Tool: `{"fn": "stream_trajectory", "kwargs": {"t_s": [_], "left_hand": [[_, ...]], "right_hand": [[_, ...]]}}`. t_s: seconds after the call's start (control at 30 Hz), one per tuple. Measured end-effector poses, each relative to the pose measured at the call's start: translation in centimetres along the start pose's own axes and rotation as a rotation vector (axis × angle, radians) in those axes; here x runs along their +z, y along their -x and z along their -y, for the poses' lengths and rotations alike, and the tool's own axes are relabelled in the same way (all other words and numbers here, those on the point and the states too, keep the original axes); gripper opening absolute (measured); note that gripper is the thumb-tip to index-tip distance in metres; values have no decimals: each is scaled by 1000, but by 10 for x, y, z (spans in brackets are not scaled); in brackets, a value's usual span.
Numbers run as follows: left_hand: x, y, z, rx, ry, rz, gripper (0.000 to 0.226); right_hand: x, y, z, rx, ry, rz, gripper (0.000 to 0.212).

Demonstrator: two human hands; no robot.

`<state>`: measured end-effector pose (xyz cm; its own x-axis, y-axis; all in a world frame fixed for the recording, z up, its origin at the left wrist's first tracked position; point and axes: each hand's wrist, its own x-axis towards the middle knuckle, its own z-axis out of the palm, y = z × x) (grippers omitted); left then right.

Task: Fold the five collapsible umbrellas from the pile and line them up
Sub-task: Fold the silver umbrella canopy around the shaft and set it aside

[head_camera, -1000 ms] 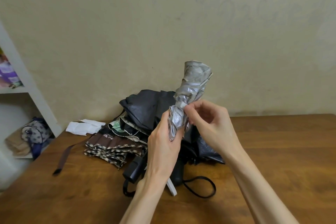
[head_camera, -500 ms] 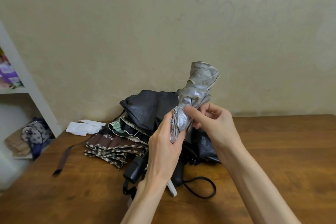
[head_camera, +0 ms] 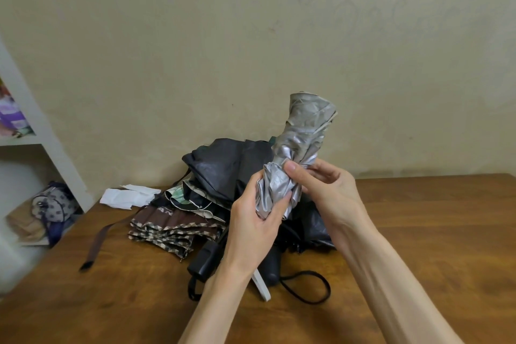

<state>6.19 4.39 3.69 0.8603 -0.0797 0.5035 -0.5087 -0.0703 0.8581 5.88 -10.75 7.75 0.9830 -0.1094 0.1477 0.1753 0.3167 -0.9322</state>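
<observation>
Wrapping the silver umbrella (head_camera: pixel 279 190), left hand (head_camera: pixel 252 229) grips; right hand (head_camera: pixel 326 190) pinches.

My only feed is the head camera, a wide-angle view from above the near edge of the table (head_camera: pixel 432 232). It faces forward and down across the table to the wall (head_camera: pixel 251 36) behind it. It sits close: both forearms enter from the bottom, and the left hand (head_camera: pixel 251 220) and right hand (head_camera: pixel 329 190), gripping the silver umbrella (head_camera: pixel 304 134), fill mid-frame over the table's middle. Beyond the table's left end a white shelf (head_camera: pixel 47 142) edges in.
</observation>
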Motion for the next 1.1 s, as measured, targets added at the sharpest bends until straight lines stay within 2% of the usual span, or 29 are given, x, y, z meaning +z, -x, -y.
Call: {"fn": "stream_trajectory", "kwargs": {"t_s": [0.23, 0.43, 0.53, 0.6, 0.67, 0.73, 0.83, 0.93, 0.97, 1.0, 1.07, 1.1], "left_hand": [[-2, 1, -6, -28, 72, 60, 36], [-6, 0, -17, -136, 159, 180, 45], [-9, -3, -28, -212, 80, 225, 54], [-15, -4, -33, -212, -78, 140, 61], [-23, -8, -36, -208, -121, 38, 72], [-25, -10, -39, -212, -51, 17, 82], [-22, -8, -44, -240, -74, 97, 95], [-18, -9, -46, -354, -110, 152, 105], [-19, -10, -46, -411, -56, 152, 103], [-20, -11, -45, -465, 7, 163, 95], [-26, -10, -45, -543, 112, 229, 63], [-28, -9, -45, -563, 155, 264, 45]], "right_hand": [[-1, 0, 1, 41, 76, 123, 32], [4, 4, 4, 6, 59, 33, 34], [5, 4, 3, 10, 46, 22, 30], [4, 4, 4, 18, 39, 31, 31], [5, 4, 4, 20, 45, 38, 38], [10, 6, 4, 2, 71, 40, 43], [18, 10, 2, -45, 171, 43, 50], [22, 11, -1, -77, 196, 69, 80], [23, 12, -1, -77, 181, 92, 83], [23, 12, -1, -72, 160, 125, 77], [21, 12, 0, -40, 149, 208, 50], [21, 13, 1, -30, 178, 246, 45]]}}
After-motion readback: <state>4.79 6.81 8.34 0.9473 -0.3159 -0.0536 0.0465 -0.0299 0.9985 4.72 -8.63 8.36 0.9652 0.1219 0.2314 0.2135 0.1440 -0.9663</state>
